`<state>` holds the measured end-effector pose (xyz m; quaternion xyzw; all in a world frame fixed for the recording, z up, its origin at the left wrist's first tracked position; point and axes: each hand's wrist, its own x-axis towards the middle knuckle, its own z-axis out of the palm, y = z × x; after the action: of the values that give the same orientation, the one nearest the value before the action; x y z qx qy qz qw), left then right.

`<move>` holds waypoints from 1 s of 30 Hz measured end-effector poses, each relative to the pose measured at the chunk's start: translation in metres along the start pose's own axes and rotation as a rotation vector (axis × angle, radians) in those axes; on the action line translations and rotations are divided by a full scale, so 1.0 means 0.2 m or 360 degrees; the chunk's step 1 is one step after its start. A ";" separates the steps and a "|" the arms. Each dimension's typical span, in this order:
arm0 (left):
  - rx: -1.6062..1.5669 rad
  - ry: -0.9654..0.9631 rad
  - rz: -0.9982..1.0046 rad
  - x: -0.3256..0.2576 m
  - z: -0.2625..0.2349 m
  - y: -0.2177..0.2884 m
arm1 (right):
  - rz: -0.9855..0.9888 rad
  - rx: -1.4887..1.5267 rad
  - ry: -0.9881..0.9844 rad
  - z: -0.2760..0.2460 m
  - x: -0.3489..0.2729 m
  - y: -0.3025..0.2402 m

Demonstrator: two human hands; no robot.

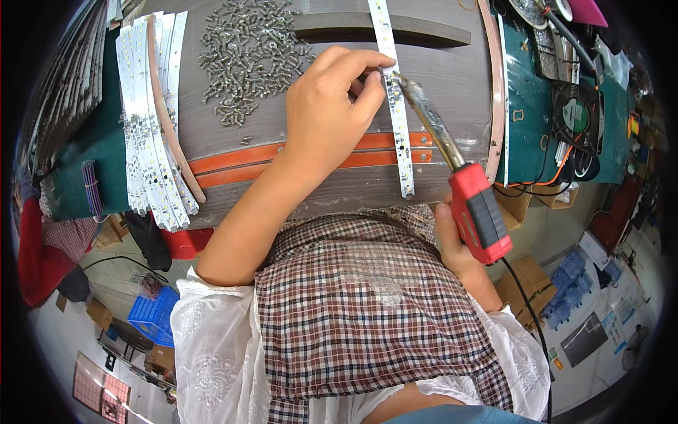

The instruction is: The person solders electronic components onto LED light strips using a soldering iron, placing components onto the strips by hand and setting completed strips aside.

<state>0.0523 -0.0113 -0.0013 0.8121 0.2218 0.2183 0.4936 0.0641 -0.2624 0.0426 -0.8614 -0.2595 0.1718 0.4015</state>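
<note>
One broad grey workbench [452, 92] fills the upper part of the view, crossed by two orange bands [244, 159]. A fan of white LED strips [148, 120] lies at its left end, and beside that a loose heap of small metal parts [247, 56]. Down the middle runs a single long white LED strip [397, 106], laid flat across the orange bands. The left hand [332, 106] rests on the bench with thumb and forefinger pressed together on that strip's edge, pinning it. The right hand [455, 240] is wrapped tight around the red-and-black handle of a soldering iron [452, 169], whose dark tip touches the strip just beside the left fingertips [381, 65].
</note>
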 end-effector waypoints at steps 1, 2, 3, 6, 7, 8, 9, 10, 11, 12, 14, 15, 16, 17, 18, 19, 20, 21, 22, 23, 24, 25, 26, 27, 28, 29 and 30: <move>-0.0002 0.0000 0.0001 0.00 0.00 0.00 | 0.0017 -0.0040 0.0020 -0.02 -0.02 0.01; -0.0008 -0.0011 -0.0006 0.00 0.00 0.00 | 0.0016 -0.0043 0.0022 -0.03 -0.03 0.02; -0.0015 -0.0023 -0.0012 0.00 0.00 0.00 | 0.0104 0.0045 0.0138 -0.04 -0.03 0.03; -0.0016 -0.0107 -0.0037 0.00 0.00 0.01 | 0.0105 0.0396 0.0516 -0.08 0.09 -0.06; -0.0024 -0.0094 -0.0036 -0.01 -0.01 0.01 | 0.0098 0.0450 0.0653 -0.10 0.15 -0.07; -0.0034 -0.0065 -0.0053 -0.01 -0.01 0.01 | 0.0099 0.0496 0.0819 -0.12 0.21 -0.06; -0.0045 -0.0036 -0.0071 -0.01 0.00 0.01 | 0.0096 0.0478 0.0841 -0.13 0.26 0.00; -0.0054 -0.0043 -0.0058 0.00 0.00 0.02 | 0.0122 0.0237 0.1018 -0.15 0.31 0.07; -0.0068 -0.0051 -0.0086 0.00 -0.01 0.03 | 0.0149 -0.0007 0.1191 -0.17 0.36 0.12; -0.0081 -0.0059 -0.0115 0.00 -0.01 0.04 | 0.0068 -0.0033 0.1234 -0.19 0.42 0.15; -0.0070 -0.0108 -0.0130 -0.01 -0.03 0.05 | -0.0033 -0.0724 0.1010 -0.23 0.49 0.21; -0.0056 -0.0166 -0.0074 -0.01 -0.03 0.06 | -0.0033 -0.0722 0.1015 -0.22 0.52 0.23; -0.0039 -0.0221 -0.0023 -0.01 -0.03 0.06 | -0.0054 -0.0908 0.0987 -0.22 0.54 0.24; 0.0048 -0.0278 0.0004 0.00 -0.04 0.07 | -0.0073 -0.1093 0.0957 -0.21 0.55 0.25; 0.0053 -0.0278 0.0004 0.00 -0.04 0.07 | -0.0073 -0.1087 0.0957 -0.20 0.56 0.25; 0.0018 -0.0284 -0.0026 -0.01 -0.03 0.06 | -0.0035 -0.1100 0.0954 -0.19 0.57 0.25; -0.0016 -0.0290 -0.0055 -0.01 -0.03 0.06 | 0.0004 -0.1112 0.0952 -0.17 0.59 0.26; -0.0099 -0.0292 -0.0100 -0.01 -0.02 0.06 | 0.0027 -0.1166 0.0976 -0.18 0.60 0.29; -0.0080 -0.0281 -0.0106 -0.02 -0.02 0.06 | 0.0018 -0.1146 0.0968 -0.19 0.61 0.31; -0.0249 -0.0274 -0.0169 -0.02 -0.02 0.06 | 0.0020 -0.1179 0.0972 -0.20 0.62 0.33; -0.0415 -0.0262 -0.0231 -0.02 -0.02 0.07 | 0.0019 -0.1211 0.0974 -0.21 0.63 0.34; -0.0504 -0.0270 -0.0249 -0.02 -0.02 0.08 | 0.0009 -0.1220 0.0975 -0.21 0.63 0.34; -0.0553 -0.0249 -0.0281 -0.02 -0.02 0.10 | 0.0053 -0.1242 0.0973 -0.22 0.64 0.34; -0.0580 -0.0255 -0.0305 -0.02 -0.04 0.12 | 0.0039 -0.1249 0.0972 -0.22 0.65 0.35; -0.0612 -0.0265 -0.0324 -0.01 -0.06 0.13 | 0.0029 -0.1261 0.0977 -0.23 0.65 0.35; -0.0615 -0.0252 -0.0341 0.00 -0.10 0.16 | 0.0004 -0.1237 0.0982 -0.24 0.64 0.35; -0.0598 -0.0237 -0.0345 0.00 -0.17 0.18 | -0.0067 -0.1265 0.1017 -0.25 0.63 0.35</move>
<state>0.0386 -0.0018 0.0461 0.6912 0.2263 0.1410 0.6717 0.2134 -0.2567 0.0081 -0.9516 -0.1864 -0.2203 0.1056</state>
